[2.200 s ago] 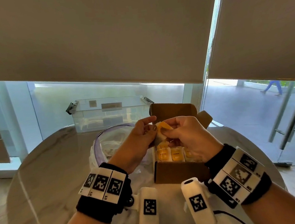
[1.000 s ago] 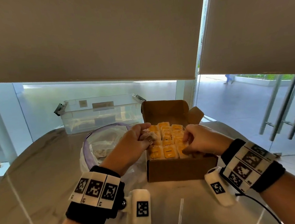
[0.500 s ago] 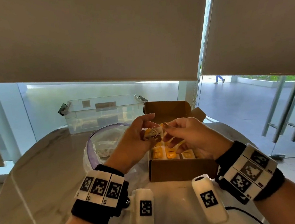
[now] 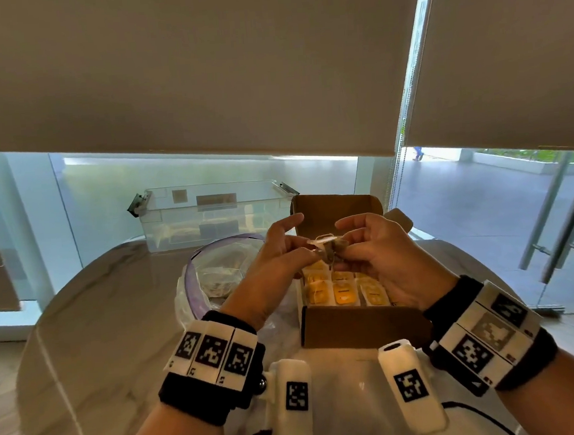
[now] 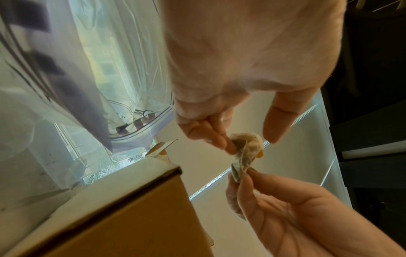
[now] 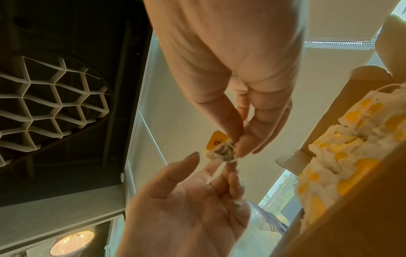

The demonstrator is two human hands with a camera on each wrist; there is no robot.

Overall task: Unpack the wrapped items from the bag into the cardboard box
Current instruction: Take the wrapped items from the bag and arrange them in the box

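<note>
A small tea bag (image 4: pixel 327 248) with a yellow tag (image 6: pixel 216 139) hangs in the air just above the open cardboard box (image 4: pixel 356 327). My left hand (image 4: pixel 307 254) pinches its left end, seen close in the left wrist view (image 5: pixel 222 142). My right hand (image 4: pixel 343 252) pinches the other end between thumb and fingers (image 6: pixel 239 139). Rows of yellow-labelled wrapped tea bags (image 4: pixel 343 290) fill the box. The clear zip bag (image 4: pixel 214 271) with a purple rim lies open to the left of the box, with more items inside.
A clear plastic bin (image 4: pixel 209 213) stands at the back of the round marble table (image 4: pixel 99 335). The box's rear flap (image 4: pixel 336 210) stands upright behind my hands. Roller blinds and glass panes lie beyond the table.
A second ago my right hand was down in the box and my left at its rim. Both hands have come up and together, and now pull at one tea bag between them.
</note>
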